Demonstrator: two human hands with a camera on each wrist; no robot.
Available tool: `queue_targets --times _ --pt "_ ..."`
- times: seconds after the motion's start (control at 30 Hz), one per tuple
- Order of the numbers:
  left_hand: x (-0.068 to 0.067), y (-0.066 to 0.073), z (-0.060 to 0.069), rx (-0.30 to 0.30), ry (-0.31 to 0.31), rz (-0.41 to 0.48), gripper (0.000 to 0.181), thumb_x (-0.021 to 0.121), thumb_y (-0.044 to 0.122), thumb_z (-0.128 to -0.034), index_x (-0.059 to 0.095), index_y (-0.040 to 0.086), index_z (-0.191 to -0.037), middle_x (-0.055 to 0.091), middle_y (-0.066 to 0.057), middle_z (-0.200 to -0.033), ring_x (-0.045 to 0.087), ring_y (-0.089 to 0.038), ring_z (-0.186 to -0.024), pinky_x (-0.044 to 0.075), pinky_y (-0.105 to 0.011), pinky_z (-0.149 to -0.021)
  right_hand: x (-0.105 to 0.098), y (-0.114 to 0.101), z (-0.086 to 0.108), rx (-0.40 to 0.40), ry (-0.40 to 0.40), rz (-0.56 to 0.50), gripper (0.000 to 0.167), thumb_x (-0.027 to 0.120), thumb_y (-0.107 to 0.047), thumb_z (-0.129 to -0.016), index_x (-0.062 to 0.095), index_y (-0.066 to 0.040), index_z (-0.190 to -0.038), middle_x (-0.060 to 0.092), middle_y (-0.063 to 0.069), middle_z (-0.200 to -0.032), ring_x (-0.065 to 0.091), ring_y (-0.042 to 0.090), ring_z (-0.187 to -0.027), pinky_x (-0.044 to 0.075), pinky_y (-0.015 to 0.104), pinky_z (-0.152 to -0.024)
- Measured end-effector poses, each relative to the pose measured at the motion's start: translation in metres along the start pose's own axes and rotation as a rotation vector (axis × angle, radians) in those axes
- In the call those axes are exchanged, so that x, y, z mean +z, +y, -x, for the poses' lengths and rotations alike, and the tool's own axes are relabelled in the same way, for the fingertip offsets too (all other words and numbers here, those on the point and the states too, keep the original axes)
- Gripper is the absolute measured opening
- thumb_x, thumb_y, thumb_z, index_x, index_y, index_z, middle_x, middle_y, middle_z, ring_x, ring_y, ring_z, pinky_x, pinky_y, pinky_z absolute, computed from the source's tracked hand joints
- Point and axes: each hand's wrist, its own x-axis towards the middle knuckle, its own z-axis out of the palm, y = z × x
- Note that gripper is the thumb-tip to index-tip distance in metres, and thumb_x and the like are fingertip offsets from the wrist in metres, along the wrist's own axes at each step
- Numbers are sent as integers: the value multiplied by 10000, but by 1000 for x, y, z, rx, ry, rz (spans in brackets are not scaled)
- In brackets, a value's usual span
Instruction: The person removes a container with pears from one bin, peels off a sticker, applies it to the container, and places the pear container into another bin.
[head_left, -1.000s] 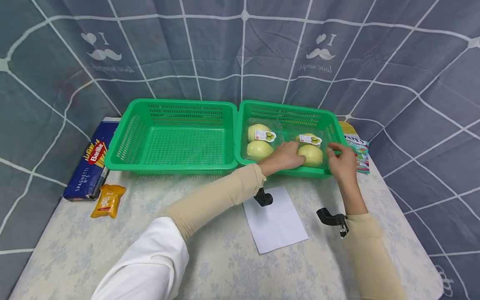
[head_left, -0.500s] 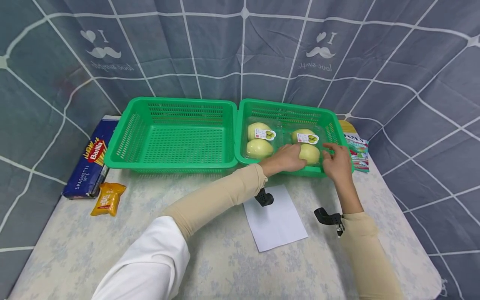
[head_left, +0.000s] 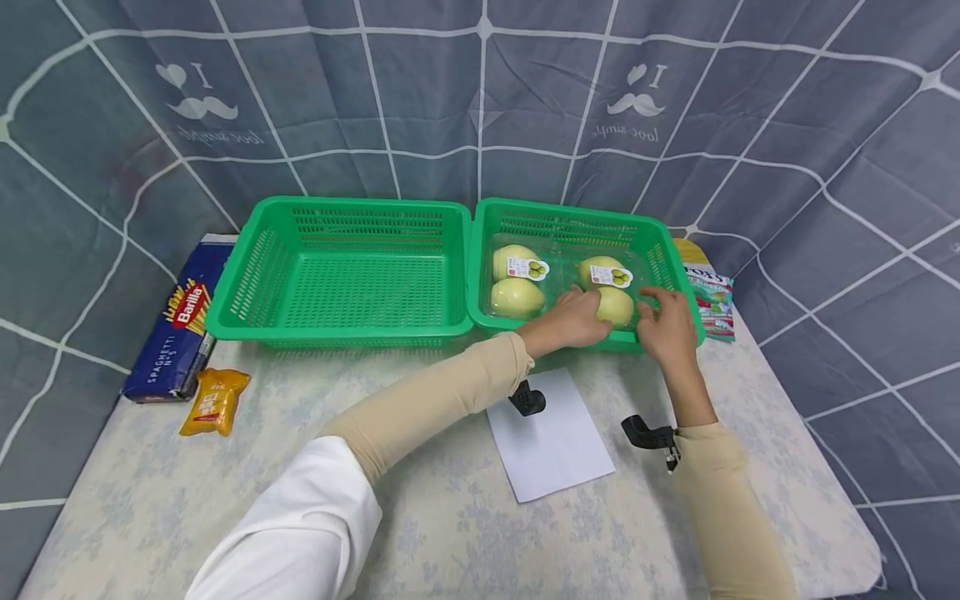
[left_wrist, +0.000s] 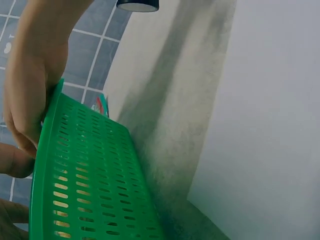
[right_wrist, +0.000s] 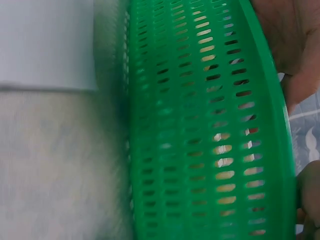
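Two clear plastic fruit packs lie side by side in the right green basket [head_left: 667, 242], each with pale yellow fruits and a white label. At the left pack's [head_left: 517, 296] right side is my left hand [head_left: 572, 321], which grips the front left part of the right fruit pack [head_left: 615, 307]; its fingertips are hidden. My right hand [head_left: 667, 327] reaches over the front right rim, thumb and index finger apart beside that pack's right edge. Whether they touch it cannot be seen. In both wrist views the basket's slotted wall [left_wrist: 85, 175] [right_wrist: 200, 125] covers most of the packs.
A second green basket [head_left: 371, 287] adjoins on the left. Beside it lie a blue spaghetti box [head_left: 180, 321] and a small orange packet [head_left: 215, 402]. White paper [head_left: 551, 437] lies in front. A Fox's candy bag [head_left: 711, 300] sits behind the right basket's end.
The right fruit pack has shifted left and settled flatter in the basket. My right hand has moved a little left with it; my left hand has stayed nearly in place.
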Motion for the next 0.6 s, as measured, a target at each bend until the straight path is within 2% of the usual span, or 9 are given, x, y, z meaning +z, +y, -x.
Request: queue_targets --times 0.13,0.27,0.37,0.6 --pt "1 1 0 -19 -12 17 514 491 260 -1024 476 -43 -1439 472 -272 -1506 253 -441 -1517 257 -452 -1266 -1 -3 -2 -11 5 5 415 491 -216 -1052 540 -28 -1418 460 297 -1416 504 459 -1226 422 608 -993" --pt "5 0 0 -40 -16 28 578 457 280 -1040 379 -31 -1521 326 -301 -1585 202 -421 -1540 258 -461 -1265 3 -2 -2 -13 26 30 442 542 -266 -1036 551 -35 -1412 483 282 -1405 511 443 -1209 436 602 -966" --pt "8 -1 2 -48 -18 21 579 429 299 -1050 368 -15 -1533 265 -323 -1602 186 -416 -1545 287 -468 -1251 7 -1 -1 -1 42 57 453 547 -297 -1031 556 -51 -1412 486 270 -1412 522 421 -1179 444 593 -936" --pt "11 0 2 -39 6 8 586 428 303 -1047 373 -32 -1525 279 -307 -1604 185 -403 -1550 291 -439 -1253 9 1 0 25 59 71 463 535 -331 -1030 553 -85 -1422 484 249 -1406 535 390 -1111 432 572 -907"
